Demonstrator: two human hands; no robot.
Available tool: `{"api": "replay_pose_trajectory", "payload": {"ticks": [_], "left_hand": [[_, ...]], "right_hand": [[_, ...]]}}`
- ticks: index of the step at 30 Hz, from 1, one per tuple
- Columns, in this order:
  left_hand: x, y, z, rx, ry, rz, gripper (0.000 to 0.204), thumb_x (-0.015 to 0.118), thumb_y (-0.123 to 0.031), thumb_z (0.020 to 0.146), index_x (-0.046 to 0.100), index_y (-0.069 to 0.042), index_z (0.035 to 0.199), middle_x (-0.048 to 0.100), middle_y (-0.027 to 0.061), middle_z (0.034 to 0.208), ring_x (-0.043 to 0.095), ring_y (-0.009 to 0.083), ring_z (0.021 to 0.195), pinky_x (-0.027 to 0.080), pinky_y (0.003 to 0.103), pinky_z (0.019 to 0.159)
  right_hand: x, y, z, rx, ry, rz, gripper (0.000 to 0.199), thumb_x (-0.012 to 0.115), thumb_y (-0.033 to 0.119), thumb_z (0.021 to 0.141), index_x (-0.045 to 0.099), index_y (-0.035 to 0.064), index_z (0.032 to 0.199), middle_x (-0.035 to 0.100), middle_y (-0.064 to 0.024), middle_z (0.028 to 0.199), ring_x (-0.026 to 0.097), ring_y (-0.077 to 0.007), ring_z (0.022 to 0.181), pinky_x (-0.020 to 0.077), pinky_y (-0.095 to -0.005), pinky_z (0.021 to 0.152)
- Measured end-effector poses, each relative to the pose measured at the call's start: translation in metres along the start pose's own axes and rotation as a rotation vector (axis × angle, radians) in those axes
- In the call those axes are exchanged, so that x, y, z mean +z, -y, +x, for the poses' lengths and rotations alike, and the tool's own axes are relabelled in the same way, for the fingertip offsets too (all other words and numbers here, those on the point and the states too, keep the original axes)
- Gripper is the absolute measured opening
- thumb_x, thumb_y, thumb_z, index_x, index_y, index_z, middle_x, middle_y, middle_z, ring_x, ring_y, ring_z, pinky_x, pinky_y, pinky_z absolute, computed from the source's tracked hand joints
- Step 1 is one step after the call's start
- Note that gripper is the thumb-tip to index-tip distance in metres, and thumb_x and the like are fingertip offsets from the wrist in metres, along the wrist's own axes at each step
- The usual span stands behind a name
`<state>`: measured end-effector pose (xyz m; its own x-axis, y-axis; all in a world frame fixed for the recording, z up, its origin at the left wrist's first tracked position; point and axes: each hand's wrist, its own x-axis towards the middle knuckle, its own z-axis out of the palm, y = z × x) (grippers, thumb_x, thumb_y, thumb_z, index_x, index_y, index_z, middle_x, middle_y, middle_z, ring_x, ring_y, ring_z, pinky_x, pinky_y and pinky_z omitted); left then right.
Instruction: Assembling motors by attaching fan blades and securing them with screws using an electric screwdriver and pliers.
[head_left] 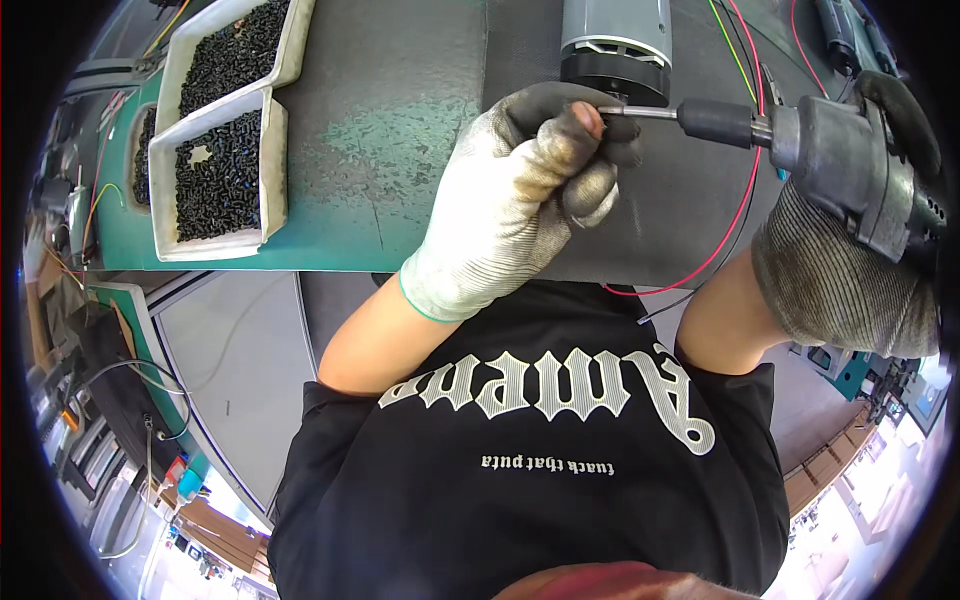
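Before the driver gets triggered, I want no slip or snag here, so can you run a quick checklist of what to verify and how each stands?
1. Left hand pinches the driver bit near its tip: ok, gloved fingertips close around it.
2. Right hand grips the power screwdriver: ok.
3. Bit tip seated in a screw on the grey motor housing: cannot tell, the thumb hides it.
4. Red wire kept away from the bit: not ok, it crosses right behind the chuck.
5. Screw trays stocked: ok, both hold black screws.
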<state>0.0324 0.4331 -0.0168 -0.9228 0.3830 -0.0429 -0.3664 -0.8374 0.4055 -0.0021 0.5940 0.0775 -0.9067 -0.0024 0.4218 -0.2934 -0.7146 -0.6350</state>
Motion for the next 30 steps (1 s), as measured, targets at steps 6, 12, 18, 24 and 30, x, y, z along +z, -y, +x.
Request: {"api": "replay_pose_trajectory", "payload": {"ticks": [6, 12, 18, 24, 30], "left_hand": [[0.005, 0.005, -0.002, 0.059, -0.123, 0.174, 0.021, 0.065, -0.023, 0.092, 0.062, -0.006, 0.103, 0.063, 0.0093, 0.088, 0.036, 0.0055, 0.049, 0.036, 0.022, 0.051], [0.013, 0.01, -0.001, 0.062, -0.275, 0.183, 0.02, 0.064, -0.019, 0.093, 0.06, -0.002, 0.103, 0.063, 0.0093, 0.085, 0.042, 0.0065, 0.052, 0.04, 0.021, 0.052], [0.006, 0.012, 0.001, 0.005, -0.245, 0.219, 0.01, 0.063, -0.013, 0.093, 0.059, -0.004, 0.097, 0.065, 0.0095, 0.089, 0.04, 0.0055, 0.049, 0.045, 0.021, 0.055], [0.013, 0.009, -0.004, -0.139, -0.27, 0.305, 0.014, 0.059, -0.019, 0.096, 0.058, -0.005, 0.099, 0.062, 0.0078, 0.086, 0.038, 0.0042, 0.05, 0.038, 0.019, 0.051], [0.007, 0.011, 0.0, -0.567, -0.203, -0.162, 0.025, 0.052, -0.032, 0.099, 0.056, -0.008, 0.102, 0.056, 0.0034, 0.08, 0.038, 0.0064, 0.051, 0.036, 0.021, 0.049]], "right_hand": [[0.002, -0.004, 0.0, 0.032, 0.001, 0.005, 0.027, 0.055, 0.009, 0.087, 0.053, -0.0076, 0.108, 0.053, -0.016, 0.105, 0.048, -0.0217, 0.095, 0.0451, -0.0335, 0.079], [-0.019, 0.019, 0.0, 0.052, 0.003, 0.008, 0.027, 0.054, 0.01, 0.088, 0.054, -0.008, 0.108, 0.053, -0.0164, 0.105, 0.049, -0.0219, 0.095, 0.0455, -0.034, 0.08], [-0.008, 0.009, 0.0, 0.061, 0.008, 0.002, 0.027, 0.053, 0.01, 0.088, 0.054, -0.0084, 0.107, 0.054, -0.0167, 0.105, 0.049, -0.0221, 0.095, 0.0459, -0.0345, 0.081], [-0.014, 0.008, 0.0, 0.072, 0.032, 0.006, 0.027, 0.052, 0.011, 0.089, 0.055, -0.0088, 0.107, 0.054, -0.017, 0.105, 0.049, -0.0223, 0.095, 0.0462, -0.035, 0.082], [-0.02, 0.029, -0.002, 0.072, 0.054, 0.002, 0.027, 0.052, 0.011, 0.09, 0.055, -0.0092, 0.106, 0.055, -0.0174, 0.105, 0.05, -0.0225, 0.095, 0.0466, -0.0355, 0.083]]}}
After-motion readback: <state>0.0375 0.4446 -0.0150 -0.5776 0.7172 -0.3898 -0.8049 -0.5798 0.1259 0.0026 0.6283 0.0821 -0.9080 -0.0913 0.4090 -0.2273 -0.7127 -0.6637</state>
